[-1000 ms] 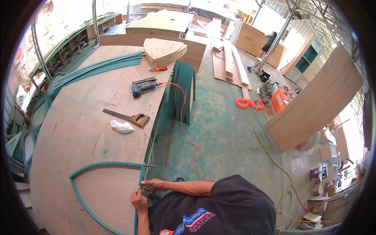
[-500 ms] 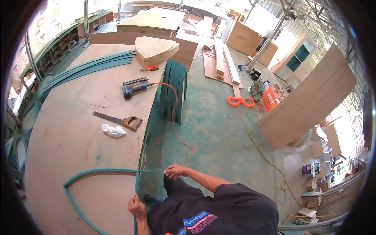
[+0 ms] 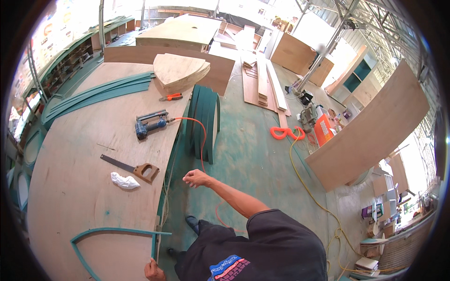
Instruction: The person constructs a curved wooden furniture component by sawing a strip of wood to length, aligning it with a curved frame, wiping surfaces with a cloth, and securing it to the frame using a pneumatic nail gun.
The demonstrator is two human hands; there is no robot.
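My left hand (image 3: 153, 270) is at the table's near edge, its fingers closed on the straight side of a teal-painted wooden frame (image 3: 112, 229). The frame is pointed at its left end and lies on the plywood table; one strip sticks out past the edge, and its lower part is cut off by the picture. My right hand (image 3: 197, 178) is out over the floor, fingers loosely bent and apart, nothing seen in it. A blue nail gun (image 3: 151, 124) with an orange hose lies on the table, beyond a handsaw (image 3: 132, 168) and a crumpled white wad (image 3: 125, 181).
Orange-handled pliers (image 3: 170, 97), teal strips (image 3: 101, 96) and a stack of pointed plywood pieces (image 3: 180, 70) are farther along the table. Teal curved frames (image 3: 202, 124) lean at its side. A large plywood sheet (image 3: 370, 131) stands right, near a yellow hose (image 3: 311, 180).
My right hand has moved forward, away from my body, toward the nail gun's side of the table. My left hand stays on the frame. The whole view has shifted slightly.
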